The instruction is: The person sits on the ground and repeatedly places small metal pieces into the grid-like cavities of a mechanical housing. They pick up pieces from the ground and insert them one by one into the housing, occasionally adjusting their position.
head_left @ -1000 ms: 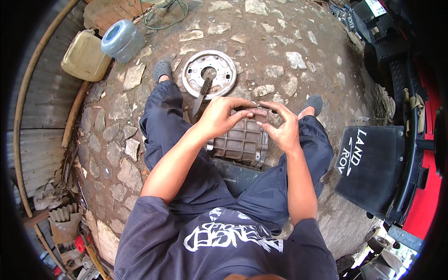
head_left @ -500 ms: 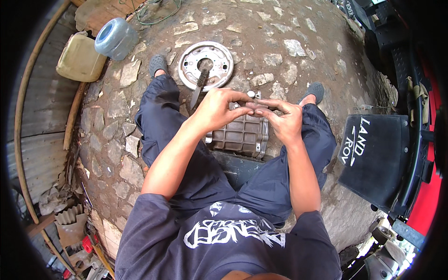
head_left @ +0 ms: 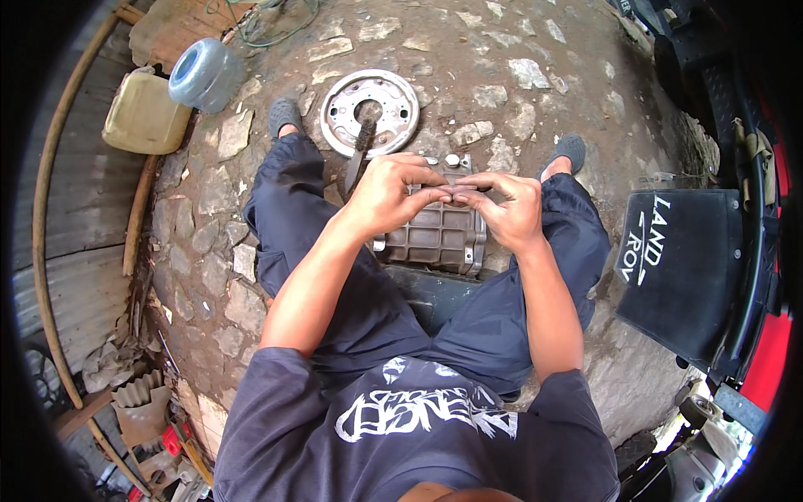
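In front of my chest, my left hand (head_left: 391,197) and my right hand (head_left: 508,209) meet at the fingertips. Thumbs and fingers of both are pinched together on something small, which is too hidden to make out. Below them, between my legs, lies a ribbed metal casing (head_left: 437,243), partly covered by the hands. A wire brush (head_left: 358,161) with dark bristles lies just beyond my left hand, its bristle end over a round silver metal plate (head_left: 401,125) with a hole in its centre.
Beneath the casing's near side is a dark box-like surface (head_left: 431,297). A blue water jug (head_left: 213,79) and a yellowish jerrycan (head_left: 146,113) stand at the far left. On the right hangs a black mud flap (head_left: 682,284) beside a red vehicle. The ground is uneven stone.
Both hands stay together with fingertips pinched, their fingers shifting slightly. The whole view has moved a little.
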Available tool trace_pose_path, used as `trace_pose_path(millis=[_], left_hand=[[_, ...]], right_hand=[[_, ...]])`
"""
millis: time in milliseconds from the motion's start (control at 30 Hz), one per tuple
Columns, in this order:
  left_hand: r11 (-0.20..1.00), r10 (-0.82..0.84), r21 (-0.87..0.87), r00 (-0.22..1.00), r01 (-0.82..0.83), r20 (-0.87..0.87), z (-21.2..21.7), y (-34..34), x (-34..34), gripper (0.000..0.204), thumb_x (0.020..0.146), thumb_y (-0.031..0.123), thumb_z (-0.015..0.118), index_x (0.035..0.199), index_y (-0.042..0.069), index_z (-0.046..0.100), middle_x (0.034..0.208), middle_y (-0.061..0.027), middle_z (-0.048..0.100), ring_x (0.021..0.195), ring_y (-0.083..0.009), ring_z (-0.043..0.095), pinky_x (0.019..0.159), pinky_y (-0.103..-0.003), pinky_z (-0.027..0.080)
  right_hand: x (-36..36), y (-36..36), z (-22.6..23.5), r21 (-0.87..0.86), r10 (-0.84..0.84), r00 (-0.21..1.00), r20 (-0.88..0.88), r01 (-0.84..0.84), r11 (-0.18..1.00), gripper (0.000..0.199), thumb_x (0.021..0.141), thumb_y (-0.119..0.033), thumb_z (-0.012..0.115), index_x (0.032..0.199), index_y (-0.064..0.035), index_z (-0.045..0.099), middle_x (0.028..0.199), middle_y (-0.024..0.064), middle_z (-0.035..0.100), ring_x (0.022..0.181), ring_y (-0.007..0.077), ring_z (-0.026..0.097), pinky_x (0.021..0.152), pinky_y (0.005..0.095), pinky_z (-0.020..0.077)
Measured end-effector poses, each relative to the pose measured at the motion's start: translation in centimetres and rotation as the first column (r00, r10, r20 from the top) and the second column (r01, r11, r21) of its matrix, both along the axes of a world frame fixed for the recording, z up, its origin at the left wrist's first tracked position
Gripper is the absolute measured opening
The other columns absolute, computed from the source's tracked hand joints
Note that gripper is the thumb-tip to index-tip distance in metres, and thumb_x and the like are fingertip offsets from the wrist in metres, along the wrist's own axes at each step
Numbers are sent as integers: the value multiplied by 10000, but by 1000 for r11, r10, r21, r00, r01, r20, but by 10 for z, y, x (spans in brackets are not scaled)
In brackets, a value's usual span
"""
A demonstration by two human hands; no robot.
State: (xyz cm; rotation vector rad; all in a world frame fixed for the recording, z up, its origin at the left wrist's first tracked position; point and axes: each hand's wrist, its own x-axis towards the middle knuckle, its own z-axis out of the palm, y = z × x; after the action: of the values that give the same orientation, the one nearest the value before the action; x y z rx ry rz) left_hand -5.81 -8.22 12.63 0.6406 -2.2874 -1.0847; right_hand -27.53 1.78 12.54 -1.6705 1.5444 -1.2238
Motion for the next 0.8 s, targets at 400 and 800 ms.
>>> trace_pose_path(millis=[400,800], left_hand=[[1000,4,-11,1000,-4,8,1,4,0,156,835,150,861,917,30,804,788,-114,704,723,-295,686,656,-402,514],[995,62,81,998,-60,-27,13,0,4,207,801,124,884,982,47,821,862,-86,749,821,-209,714,767,-341,535]], right_hand=[[-2,-1,9,74,69,998,7,-69,995,234,777,-139,919,960,-34,819,937,111,816,859,208,789,797,329,592],[-1,1,3,100,16,990,139,-31,994,228,795,-123,905,959,-3,803,930,112,808,883,168,770,821,326,578]])
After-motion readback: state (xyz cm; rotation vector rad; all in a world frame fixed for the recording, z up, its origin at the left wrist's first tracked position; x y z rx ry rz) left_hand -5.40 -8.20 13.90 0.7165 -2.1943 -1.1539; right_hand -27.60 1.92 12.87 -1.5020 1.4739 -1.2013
